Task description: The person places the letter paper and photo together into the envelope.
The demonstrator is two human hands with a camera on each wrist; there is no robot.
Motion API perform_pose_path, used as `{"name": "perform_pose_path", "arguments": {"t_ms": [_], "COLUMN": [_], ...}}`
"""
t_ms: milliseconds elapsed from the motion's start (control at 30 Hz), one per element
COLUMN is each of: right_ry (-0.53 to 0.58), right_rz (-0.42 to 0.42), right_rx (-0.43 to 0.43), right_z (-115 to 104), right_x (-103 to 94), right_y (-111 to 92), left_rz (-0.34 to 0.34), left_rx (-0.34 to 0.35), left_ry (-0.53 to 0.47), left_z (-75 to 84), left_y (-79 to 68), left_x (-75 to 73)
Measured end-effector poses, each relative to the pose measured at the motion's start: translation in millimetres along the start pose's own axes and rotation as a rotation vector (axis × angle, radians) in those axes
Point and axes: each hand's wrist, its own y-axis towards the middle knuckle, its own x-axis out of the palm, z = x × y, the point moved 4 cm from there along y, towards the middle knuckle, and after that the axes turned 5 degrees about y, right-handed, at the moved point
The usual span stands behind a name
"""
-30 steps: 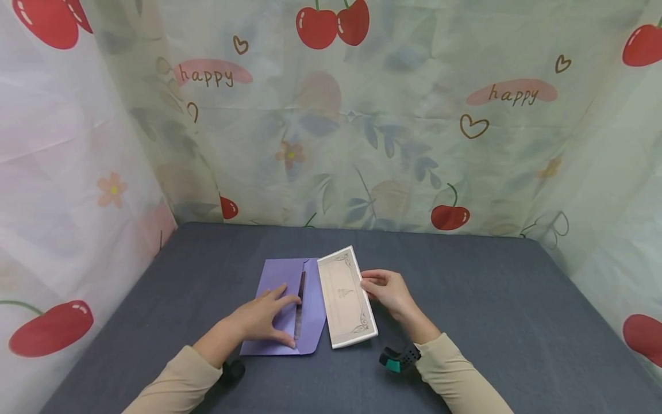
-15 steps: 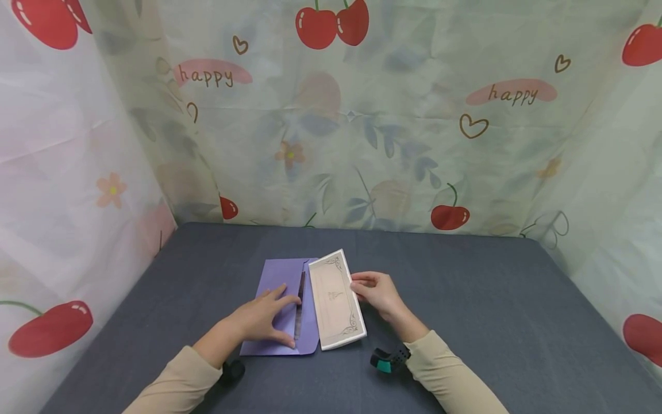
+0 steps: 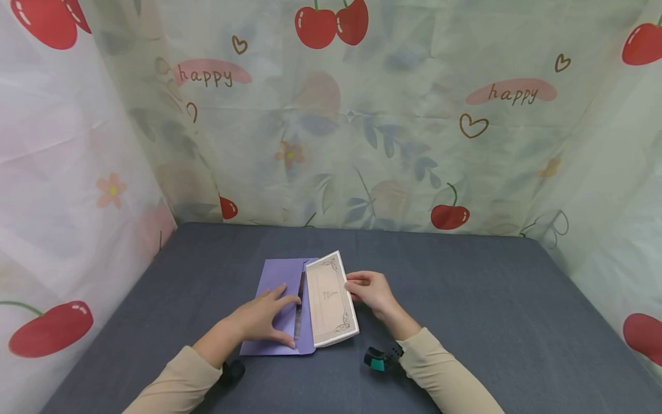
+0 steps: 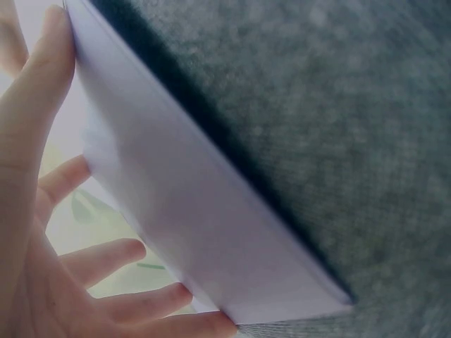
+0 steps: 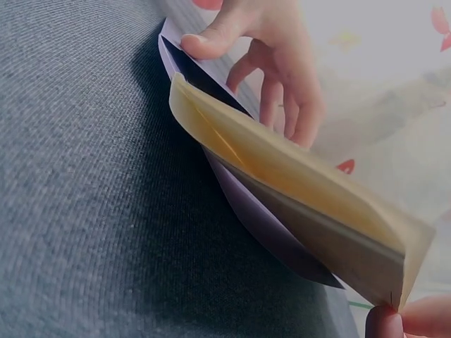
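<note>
A purple envelope [image 3: 278,275] lies on the table with its flap to the right and its mouth gaping as a dark slit. My left hand [image 3: 260,316] rests on it, fingers spread, thumb and index finger beside the opening. In the left wrist view those fingertips touch the pale envelope [image 4: 162,190]. My right hand [image 3: 373,294] pinches the right edge of a cream folded card [image 3: 331,305] with scrolled corners. The card is tilted over the flap, covering most of it. From the right wrist, the folded card [image 5: 303,176] shows a gap between its layers.
A dark grey cloth covers the table [image 3: 455,299]. Printed curtains [image 3: 351,167] with cherries rise at the back and both sides. A black wrist strap [image 3: 384,357] with a teal patch sits by the right sleeve.
My right hand has moved left with the card, which now overlaps more of the envelope's flap. The left hand and the envelope have stayed in place.
</note>
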Motion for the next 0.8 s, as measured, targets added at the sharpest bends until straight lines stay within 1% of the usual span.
{"name": "perform_pose_path", "arguments": {"t_ms": [300,800], "right_ry": [0.005,-0.038], "right_rz": [-0.01,-0.002], "right_rx": [-0.01,-0.03], "right_z": [-1.7,-2.6], "right_x": [4.8,11.7], "right_y": [-0.9,-0.9], "left_rz": [0.002,0.012], "left_rx": [0.002,0.009], "left_ry": [0.006,0.016], "left_z": [-0.3,-0.5], "left_y": [0.5,0.9], "left_x": [0.9,1.0]}}
